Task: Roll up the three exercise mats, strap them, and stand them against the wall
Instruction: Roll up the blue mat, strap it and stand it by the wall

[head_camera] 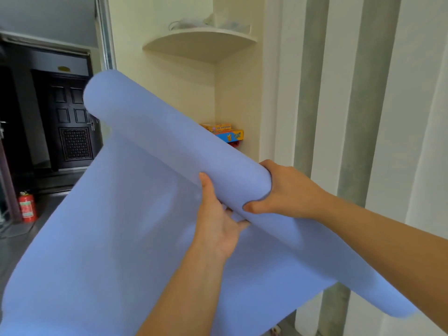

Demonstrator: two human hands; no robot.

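One blue mat [135,214] was half rolled, up in the air. The right hand [286,190] squeezed the end of the roll. The left hand [218,221] held it from below. Striped curtains [363,117] hung just behind.

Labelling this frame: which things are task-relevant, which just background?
Job: blue mat, partly rolled; left hand and right hand gripping the roll.
Background: fire extinguisher, corner shelf, colourful boxes, dark door, curtain.
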